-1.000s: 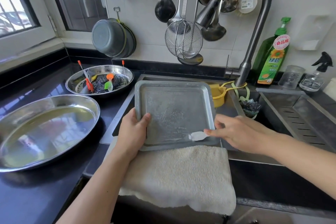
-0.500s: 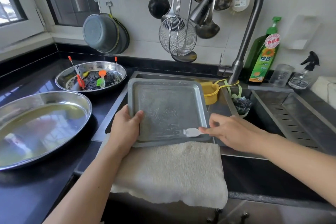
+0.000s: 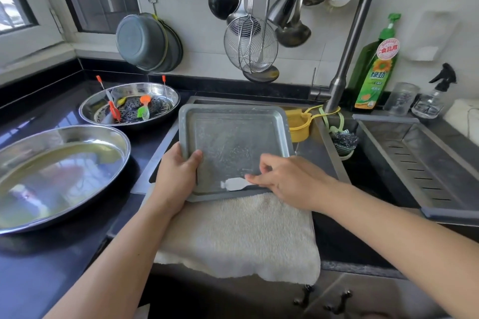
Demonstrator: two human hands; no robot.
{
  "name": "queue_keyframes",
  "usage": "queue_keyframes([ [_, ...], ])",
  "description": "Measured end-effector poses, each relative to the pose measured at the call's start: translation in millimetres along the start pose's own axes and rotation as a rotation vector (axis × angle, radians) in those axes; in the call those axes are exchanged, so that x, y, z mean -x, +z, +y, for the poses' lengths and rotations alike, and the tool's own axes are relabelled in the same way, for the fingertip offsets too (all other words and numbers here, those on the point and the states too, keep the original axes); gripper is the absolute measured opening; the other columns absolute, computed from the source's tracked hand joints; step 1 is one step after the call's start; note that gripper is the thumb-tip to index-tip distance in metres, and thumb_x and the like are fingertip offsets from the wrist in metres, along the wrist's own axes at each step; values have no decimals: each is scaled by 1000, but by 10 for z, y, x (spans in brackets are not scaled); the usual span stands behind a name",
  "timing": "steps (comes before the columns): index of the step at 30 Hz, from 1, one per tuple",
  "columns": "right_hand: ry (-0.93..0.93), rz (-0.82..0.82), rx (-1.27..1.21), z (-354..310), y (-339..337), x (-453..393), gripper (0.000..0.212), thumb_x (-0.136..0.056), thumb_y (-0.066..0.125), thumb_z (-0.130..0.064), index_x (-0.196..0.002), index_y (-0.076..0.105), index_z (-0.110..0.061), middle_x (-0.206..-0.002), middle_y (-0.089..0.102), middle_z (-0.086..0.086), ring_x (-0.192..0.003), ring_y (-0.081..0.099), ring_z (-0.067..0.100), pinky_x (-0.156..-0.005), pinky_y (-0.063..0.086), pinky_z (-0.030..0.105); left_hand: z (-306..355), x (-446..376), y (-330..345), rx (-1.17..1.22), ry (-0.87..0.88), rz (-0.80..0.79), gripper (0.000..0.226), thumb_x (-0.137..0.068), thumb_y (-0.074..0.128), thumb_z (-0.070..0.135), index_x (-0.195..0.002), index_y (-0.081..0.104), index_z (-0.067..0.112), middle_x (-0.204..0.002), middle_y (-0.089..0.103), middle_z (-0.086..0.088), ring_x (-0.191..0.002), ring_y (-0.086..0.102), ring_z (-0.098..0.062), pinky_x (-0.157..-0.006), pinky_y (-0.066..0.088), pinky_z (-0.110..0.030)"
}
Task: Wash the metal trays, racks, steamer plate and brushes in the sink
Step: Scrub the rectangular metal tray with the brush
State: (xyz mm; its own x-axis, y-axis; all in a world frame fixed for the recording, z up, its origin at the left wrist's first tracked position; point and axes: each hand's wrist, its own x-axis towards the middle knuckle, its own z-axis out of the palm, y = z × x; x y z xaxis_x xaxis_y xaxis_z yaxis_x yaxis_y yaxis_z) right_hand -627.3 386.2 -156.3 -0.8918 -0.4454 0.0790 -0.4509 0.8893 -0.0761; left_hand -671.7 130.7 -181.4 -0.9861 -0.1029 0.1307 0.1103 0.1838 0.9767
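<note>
- The large oval polished steel dish point(image 3: 59, 173) sat on the black counter point(image 3: 39, 267) at far left, lying as it had a second earlier, a film of liquid in its bottom.
- Behind it, the round steel basin point(image 3: 129, 103) held the perforated dark steamer plate point(image 3: 137, 111) and the orange and green silicone brushes point(image 3: 143, 109), all seemingly unwashed.
- The left hand point(image 3: 176, 179) gripped the left edge of the rectangular grey metal baking tray point(image 3: 233, 147), thumb over the rim as before.
- The tray stayed propped over the sink point(image 3: 324, 153), its near edge resting on the cream towel point(image 3: 241, 235).
- The right hand point(image 3: 287, 181) pinched a small white scraper point(image 3: 236, 184), whose tip had worked leftward along the tray's near edge.
- That suggested residue was being scraped loose; rinsing under the curved grey tap point(image 3: 344, 65) seemingly remained to be done.
</note>
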Motion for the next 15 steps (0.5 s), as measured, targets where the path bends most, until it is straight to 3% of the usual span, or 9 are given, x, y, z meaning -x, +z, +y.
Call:
queue_keyframes([
  [1,19,-9,-21,20,-21,29,87,-86,2,-74,-123,64,-24,-87,55,0,-56,43,11,-50,37,32,8,7,-4,2,1,4,8,-102,62,19,-108,67,18,-99,76,1,-90,73,-14,-66,52,-19],
  [4,39,-32,89,293,-86,317,55,-100,24,-55,-133,62,-32,-88,48,-3,-59,40,8,-52,34,30,9,3,1,-3,12,5,7,-102,62,18,-107,67,19,-97,75,4,-87,71,-10,-62,49,-17],
  [7,191,3,95,640,-169,629,75,-88,10,-72,-111,65,-26,-84,50,-2,-63,48,13,-52,31,27,0,-21,28,-28,24,-15,5,-101,63,19,-102,67,21,-95,75,5,-87,72,-11,-68,51,-26],
  [10,234,41,145,554,-164,619,47,-99,24,-62,-97,58,-29,-77,47,-1,-60,49,19,-51,32,31,-5,-22,54,-46,30,-15,6,-101,62,19,-100,67,23,-94,74,8,-83,71,-5,-65,50,-22],
  [12,262,146,204,384,-115,493,17,-107,47,-31,-117,61,-34,-80,41,-3,-59,49,19,-48,34,33,10,-3,46,-45,41,-10,9,-102,62,17,-99,66,25,-92,73,9,-77,69,2,-59,47,-13],
  [14,375,229,211,322,-154,250,45,-103,51,-12,-142,53,-33,-88,40,-3,-64,51,19,-47,35,32,12,6,36,-25,33,-18,11,-102,62,17,-98,67,26,-92,75,8,-77,70,2,-60,48,-13],
  [15,427,258,181,347,-213,89,45,-104,50,-11,-144,52,-31,-90,41,-2,-69,52,20,-49,39,33,17,12,32,-13,23,-22,10,-102,62,17,-99,67,26,-92,75,7,-79,71,-1,-63,50,-15],
])
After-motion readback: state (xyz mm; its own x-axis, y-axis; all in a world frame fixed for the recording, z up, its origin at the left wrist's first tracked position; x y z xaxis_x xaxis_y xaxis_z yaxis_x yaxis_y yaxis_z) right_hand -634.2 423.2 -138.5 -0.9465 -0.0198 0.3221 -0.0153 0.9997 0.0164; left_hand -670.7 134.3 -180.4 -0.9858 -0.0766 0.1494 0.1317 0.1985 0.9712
